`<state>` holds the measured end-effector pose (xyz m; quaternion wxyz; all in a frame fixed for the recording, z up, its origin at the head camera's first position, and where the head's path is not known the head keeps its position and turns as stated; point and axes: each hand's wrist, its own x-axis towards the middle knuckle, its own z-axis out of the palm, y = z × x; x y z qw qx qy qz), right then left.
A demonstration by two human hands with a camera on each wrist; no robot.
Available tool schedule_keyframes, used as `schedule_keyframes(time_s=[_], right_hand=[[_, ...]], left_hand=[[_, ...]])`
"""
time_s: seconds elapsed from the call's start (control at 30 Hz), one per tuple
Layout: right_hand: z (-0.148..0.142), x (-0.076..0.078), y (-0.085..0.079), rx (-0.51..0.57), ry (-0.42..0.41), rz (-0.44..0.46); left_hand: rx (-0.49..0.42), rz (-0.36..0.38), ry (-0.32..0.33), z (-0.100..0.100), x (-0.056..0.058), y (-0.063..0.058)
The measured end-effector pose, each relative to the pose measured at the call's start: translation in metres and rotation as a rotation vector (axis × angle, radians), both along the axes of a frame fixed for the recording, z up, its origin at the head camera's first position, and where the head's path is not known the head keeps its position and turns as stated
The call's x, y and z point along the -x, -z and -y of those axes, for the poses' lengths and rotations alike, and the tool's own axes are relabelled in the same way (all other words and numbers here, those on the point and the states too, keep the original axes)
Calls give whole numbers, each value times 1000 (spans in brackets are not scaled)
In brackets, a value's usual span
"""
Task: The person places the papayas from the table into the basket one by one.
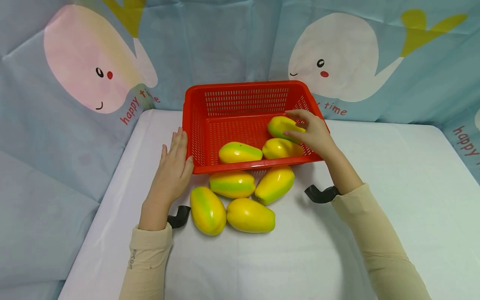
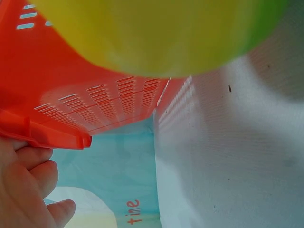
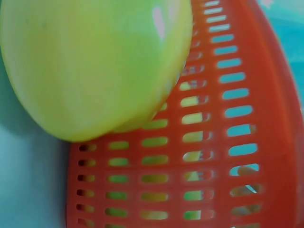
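Fingers of the right hand (image 1: 313,131) curl round a yellow-green fruit (image 1: 279,125) at three o'clock inside a red basket (image 1: 196,125), the thumb against its near side. Two more fruits rest in the basket, one (image 1: 283,148) at four o'clock just below the gripped one, another (image 1: 238,153) near six. At eight o'clock the left hand (image 1: 170,171) lies with fingers extended along the basket's outer wall; the left wrist view shows fingertips at the rim. Four loose fruits (image 1: 251,215) sit on the white surface (image 1: 285,266) outside the near rim, between five and seven o'clock.

Red lettering on the blue cloth (image 1: 225,41) reads "happy time" (image 1: 138,105) at nine o'clock, beneath a pink whale (image 1: 82,58). At two o'clock, under a white whale (image 1: 337,50), the basket hides all but "y time" (image 1: 333,109). Far out at three o'clock, "happy" (image 1: 466,141) shows. Small dark print (image 1: 132,258) on the left sleeve (image 1: 150,254) is too small to read.
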<state>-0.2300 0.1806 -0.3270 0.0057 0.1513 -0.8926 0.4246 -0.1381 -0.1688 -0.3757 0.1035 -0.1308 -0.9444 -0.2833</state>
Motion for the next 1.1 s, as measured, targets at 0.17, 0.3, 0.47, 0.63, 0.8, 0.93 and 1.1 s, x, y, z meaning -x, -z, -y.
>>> schedule_keyframes(time_s=[0.17,0.3,0.47,0.63,0.8,0.93,1.1], right_hand=[[-1,-14,-3,53,-20,-26],[-2,-28,-6,90,-49,-42],[-5,-48,-8,97,-83,-85],[-13,-66,-8,143,-99,-109],[-20,-83,-7,227,-116,-116],[-25,-93,-4,308,-153,-135],[-30,-102,3,385,-213,-154]], left_hand=[[-1,5,-2,0,0,-1],[0,4,-2,-1,0,-1],[5,4,-5,-1,0,-1],[5,1,-4,0,0,-1],[0,-3,-3,0,-1,-1],[-1,-2,-3,0,-1,-1],[3,10,-3,0,0,-1]])
